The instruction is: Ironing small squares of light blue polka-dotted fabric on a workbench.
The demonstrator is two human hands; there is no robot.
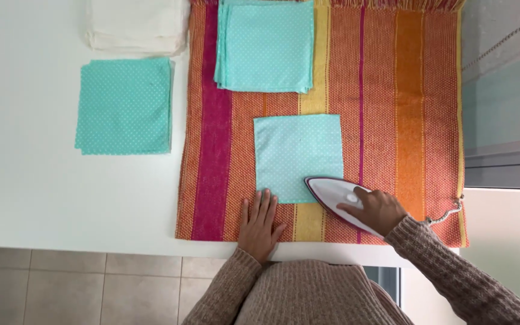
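On the striped blanket (392,120), my right hand (377,210) wraps the iron (338,195) at one teal square's (296,153) corner; my left hand (260,219) lies flat, holding nothing. Two teal piles (124,105) wait nearby.

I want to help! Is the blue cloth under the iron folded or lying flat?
Flat. The dotted cloth lies spread as one smooth square on the striped blanket.

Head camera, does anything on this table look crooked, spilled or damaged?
Nothing stands out. The teal square lies flat and straight on the striped cloth, with the left hand at its lower edge and the right hand on the iron. Both teal stacks and the white stack look tidy.
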